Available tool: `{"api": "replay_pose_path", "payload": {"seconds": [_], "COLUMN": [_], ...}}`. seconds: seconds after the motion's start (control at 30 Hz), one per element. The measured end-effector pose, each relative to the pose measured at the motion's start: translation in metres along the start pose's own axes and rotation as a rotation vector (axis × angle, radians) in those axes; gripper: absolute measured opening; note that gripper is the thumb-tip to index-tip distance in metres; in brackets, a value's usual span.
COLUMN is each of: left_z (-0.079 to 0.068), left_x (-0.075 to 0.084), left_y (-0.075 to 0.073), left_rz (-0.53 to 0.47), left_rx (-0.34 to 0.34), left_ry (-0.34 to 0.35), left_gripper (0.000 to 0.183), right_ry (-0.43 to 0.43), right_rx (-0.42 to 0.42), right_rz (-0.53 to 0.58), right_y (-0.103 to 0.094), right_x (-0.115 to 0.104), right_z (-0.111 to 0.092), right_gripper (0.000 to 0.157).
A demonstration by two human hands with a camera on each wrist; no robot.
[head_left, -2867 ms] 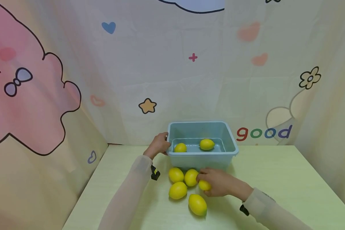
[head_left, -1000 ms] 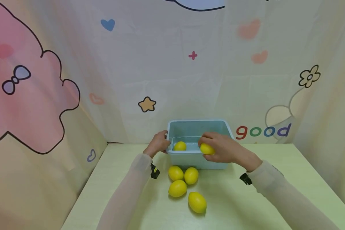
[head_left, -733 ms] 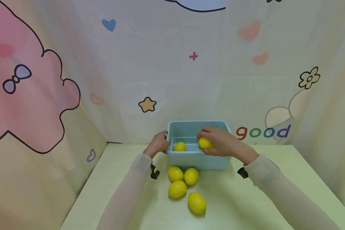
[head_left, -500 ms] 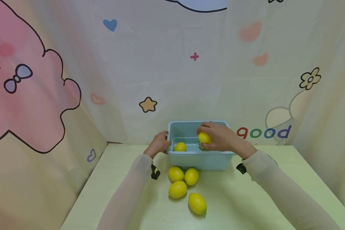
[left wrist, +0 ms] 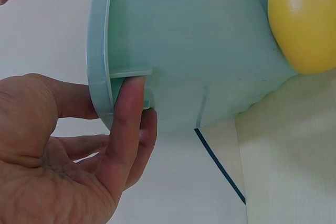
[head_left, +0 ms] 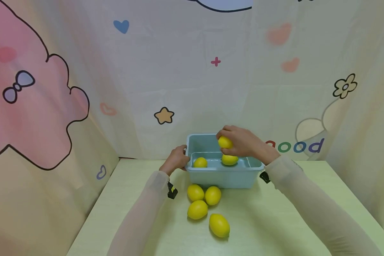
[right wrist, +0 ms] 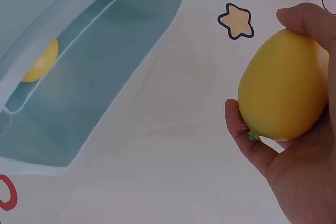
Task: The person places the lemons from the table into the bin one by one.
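My right hand (head_left: 241,141) grips a lemon (head_left: 225,142) above the light blue plastic bin (head_left: 224,177); the right wrist view shows this yellow lemon (right wrist: 283,85) between thumb and fingers. At the bin's left end, my left hand (head_left: 176,159) holds the rim, thumb on one side and fingers curled beneath the lip, as the left wrist view shows. Inside the bin lie two lemons, one at the left (head_left: 200,163) and one at the right (head_left: 229,160), partly covered by my right hand in the head view.
Several lemons lie on the pale table (head_left: 140,206) before the bin: a group of three lemons (head_left: 197,209) close to its front wall and a single lemon (head_left: 219,225) nearer to me. A printed curtain (head_left: 192,71) hangs right behind the bin.
The right hand picked a lemon off the table, carried it to the bin and has since risen with it toward the back rim. The left hand stays on the bin's rim.
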State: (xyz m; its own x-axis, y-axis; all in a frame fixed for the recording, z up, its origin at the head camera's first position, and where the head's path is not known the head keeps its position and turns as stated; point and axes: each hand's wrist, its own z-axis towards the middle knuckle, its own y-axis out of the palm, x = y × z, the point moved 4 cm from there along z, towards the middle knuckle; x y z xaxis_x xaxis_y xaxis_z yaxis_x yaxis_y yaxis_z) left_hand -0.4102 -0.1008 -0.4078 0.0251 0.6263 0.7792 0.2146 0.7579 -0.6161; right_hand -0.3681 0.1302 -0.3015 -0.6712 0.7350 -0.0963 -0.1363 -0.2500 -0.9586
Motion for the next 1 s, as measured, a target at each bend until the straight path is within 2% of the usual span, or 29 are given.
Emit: {"api": "replay_pose_path", "payload": {"seconds": [0.3,1.0], "left_z": [0.000,0.005], "left_x": [0.000,-0.004], "left_y": [0.000,0.000], "left_rz": [0.014,0.010], "left_rx": [0.002,0.002], "left_ry": [0.005,0.014], "left_gripper": [0.057,0.057], "right_ry": [0.061,0.132], "right_rx": [-0.077,-0.214], "right_rz": [0.020,0.027], "right_y": [-0.002,0.004], "right_x": [0.006,0.018], "right_z": [0.010,0.040], "right_gripper": [0.036,0.037]}}
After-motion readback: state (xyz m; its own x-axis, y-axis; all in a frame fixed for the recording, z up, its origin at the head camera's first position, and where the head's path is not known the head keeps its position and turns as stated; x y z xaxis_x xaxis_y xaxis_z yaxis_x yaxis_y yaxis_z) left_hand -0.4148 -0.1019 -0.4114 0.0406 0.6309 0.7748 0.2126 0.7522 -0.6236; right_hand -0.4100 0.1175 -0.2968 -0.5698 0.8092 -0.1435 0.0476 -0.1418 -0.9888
